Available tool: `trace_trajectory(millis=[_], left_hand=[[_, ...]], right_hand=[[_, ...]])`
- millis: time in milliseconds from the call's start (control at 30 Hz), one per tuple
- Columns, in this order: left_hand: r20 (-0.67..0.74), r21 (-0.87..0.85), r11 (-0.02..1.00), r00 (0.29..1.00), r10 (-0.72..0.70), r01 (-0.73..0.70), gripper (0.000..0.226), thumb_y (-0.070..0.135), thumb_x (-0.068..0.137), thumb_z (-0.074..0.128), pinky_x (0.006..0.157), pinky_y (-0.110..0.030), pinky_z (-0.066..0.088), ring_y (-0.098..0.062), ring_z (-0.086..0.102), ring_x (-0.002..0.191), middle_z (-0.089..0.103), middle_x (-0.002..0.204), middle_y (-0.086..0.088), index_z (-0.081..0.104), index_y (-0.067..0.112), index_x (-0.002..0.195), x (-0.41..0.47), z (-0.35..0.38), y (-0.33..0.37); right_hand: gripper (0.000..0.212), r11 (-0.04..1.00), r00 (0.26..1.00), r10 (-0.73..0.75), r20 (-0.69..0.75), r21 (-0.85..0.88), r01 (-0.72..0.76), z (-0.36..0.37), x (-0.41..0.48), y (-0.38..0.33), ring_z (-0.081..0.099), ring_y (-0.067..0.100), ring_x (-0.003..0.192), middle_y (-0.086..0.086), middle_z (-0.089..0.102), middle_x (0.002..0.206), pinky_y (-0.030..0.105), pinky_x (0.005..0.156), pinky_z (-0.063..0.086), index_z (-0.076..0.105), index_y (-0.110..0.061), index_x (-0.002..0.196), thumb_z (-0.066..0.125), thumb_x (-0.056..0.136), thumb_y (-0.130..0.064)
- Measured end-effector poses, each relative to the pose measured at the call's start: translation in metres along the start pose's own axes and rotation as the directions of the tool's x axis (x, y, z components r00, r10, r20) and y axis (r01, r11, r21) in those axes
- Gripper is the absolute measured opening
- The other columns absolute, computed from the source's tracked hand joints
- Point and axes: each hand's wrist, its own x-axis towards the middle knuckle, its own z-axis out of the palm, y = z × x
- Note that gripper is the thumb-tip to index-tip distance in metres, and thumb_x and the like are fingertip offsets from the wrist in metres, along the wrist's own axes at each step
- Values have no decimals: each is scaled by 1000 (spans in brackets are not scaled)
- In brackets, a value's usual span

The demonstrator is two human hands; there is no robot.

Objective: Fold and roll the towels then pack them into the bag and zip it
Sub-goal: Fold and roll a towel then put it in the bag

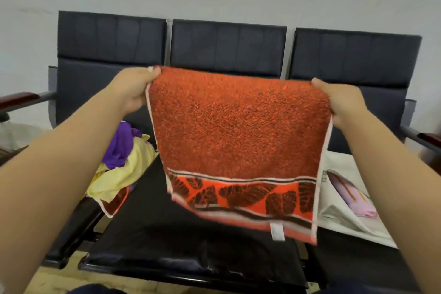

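Observation:
An orange-red towel [238, 136] with a dark leaf border and a white label hangs folded in the air over the middle seat. My left hand [133, 89] pinches its top left corner and my right hand [343, 105] pinches its top right corner. On the left seat lies a heap of other towels: a purple one [121, 143], a yellow one [126, 174] and a red-edged one underneath. A white bag [346, 196] lies on the right seat with its zip open and something pink showing inside.
A three-seat black bench [181, 234] with dark backrests stands against a pale wall. Wooden-topped armrests [19, 98] stick out at both ends. The middle seat cushion lies below the hanging towel. Light floor shows at the bottom left.

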Motion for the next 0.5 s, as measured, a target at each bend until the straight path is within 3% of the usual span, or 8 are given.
trace_trajectory(millis=[100,167,233,333,433,500], left_hand=[[-25,54,979,980,-198,199,20,3,98,44,50,-22,53,-5,63,50,66,60,1,58,5,84,0,3,-10],[-72,33,973,971,-227,230,19,0,97,45,44,-22,53,-8,62,45,64,57,-2,57,3,82,-2,18,-9],[-93,-2,978,974,-208,209,19,-2,95,48,44,-23,53,-9,61,43,63,53,-4,56,4,79,-6,42,-3],[15,-14,985,985,-174,174,14,0,93,51,53,-27,57,-13,64,54,64,58,-4,58,5,82,-18,87,7],[115,85,993,990,-86,77,10,1,89,56,69,-34,60,-19,67,70,69,82,-14,63,-3,94,-37,124,16],[106,77,997,994,-28,20,21,-1,86,55,79,-36,59,-24,69,85,70,99,-20,65,-6,103,-45,132,23]], right_hand=[[28,993,996,42,-84,-107,-50,15,7,14,62,23,79,10,64,79,43,79,54,58,-10,66,80,77,-20],[29,978,992,-32,-122,-208,6,33,6,17,62,24,79,11,65,78,49,86,54,59,-13,60,81,73,-29],[32,925,976,-182,-117,-358,129,59,-6,10,63,24,76,15,69,79,46,87,53,66,-10,62,75,73,-37],[32,791,914,-405,23,-493,363,102,-38,-2,65,26,85,14,72,87,33,81,46,72,-2,76,66,86,-32],[23,681,841,-491,228,-502,534,137,-65,-7,63,17,80,3,71,84,30,72,44,71,-10,77,62,89,-28],[22,727,843,-460,278,-427,537,144,-66,-4,60,9,72,-4,66,79,25,64,45,65,-14,80,60,92,-33]])
